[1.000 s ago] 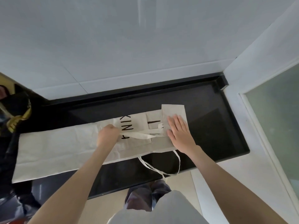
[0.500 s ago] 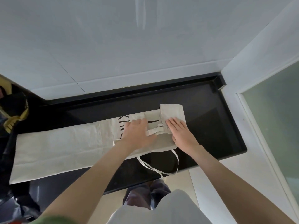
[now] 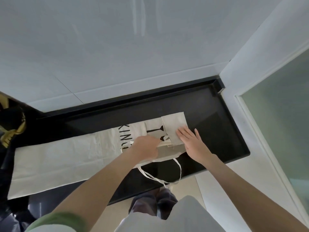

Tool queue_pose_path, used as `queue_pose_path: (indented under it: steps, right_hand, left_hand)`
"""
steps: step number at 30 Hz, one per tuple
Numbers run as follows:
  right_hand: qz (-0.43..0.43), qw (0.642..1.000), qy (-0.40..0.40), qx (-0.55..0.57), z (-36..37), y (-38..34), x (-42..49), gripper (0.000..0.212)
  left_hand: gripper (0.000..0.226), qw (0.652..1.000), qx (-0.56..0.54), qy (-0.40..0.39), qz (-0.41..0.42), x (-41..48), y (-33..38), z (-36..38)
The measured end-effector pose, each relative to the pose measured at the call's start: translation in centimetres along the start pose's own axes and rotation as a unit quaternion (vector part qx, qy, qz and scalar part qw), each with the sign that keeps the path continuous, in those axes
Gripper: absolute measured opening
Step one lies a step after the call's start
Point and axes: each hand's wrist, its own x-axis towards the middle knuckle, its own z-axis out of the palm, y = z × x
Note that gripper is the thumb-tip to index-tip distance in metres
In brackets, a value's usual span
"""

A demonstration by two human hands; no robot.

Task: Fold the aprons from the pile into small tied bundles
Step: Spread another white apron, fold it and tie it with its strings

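Step in hand: end fold on one apron (image 3: 66, 158), roughly mid-way, bundle not tied yet. The apron lies as a long narrow strip along the worktop (image 3: 217, 131), from the left edge toward the right end, nearer the front edge. The flap (image 3: 173, 124) at its right end is turned back over the printed part.

Right hand (image 3: 192, 141): palm down, fingers straight and together, pressing the flap flat; grip wide, holding nothing.

Left hand (image 3: 145, 148): knuckles up, fingers curled, grip narrow, pinching a tie (image 3: 164, 144) just beside the flap.

A loop (image 3: 180, 169) hangs off the front edge.

Next, likely: keep the flap pinned, lay the tie clear, fold the strip again toward the left. The loop probably needs pulling up first or it drags.
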Motion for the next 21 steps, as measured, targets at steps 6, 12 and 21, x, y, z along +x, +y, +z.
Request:
queue_pose_path:
  steps: [6, 12, 21]
  right_hand:
    - [0.015, 0.99, -0.135, 0.021, -0.5, 0.0, 0.0, 0.08]
    - [0.005, 0.978, -0.209, -0.006, -0.8, 1.0, -0.1, 0.068]
    - [-0.02, 0.994, -0.106, 0.006, 0.0, 1.3, -1.0, 0.081]
  left_hand:
    - [0.021, 0.993, 0.056, -0.084, -0.053, 0.7, 0.7, -0.3]
    - [0.011, 0.971, 0.004, -0.22, -0.096, 1.5, 1.2, -1.5]
    - [0.043, 0.928, 0.095, -0.291, -0.215, -0.3, -2.0, -1.6]
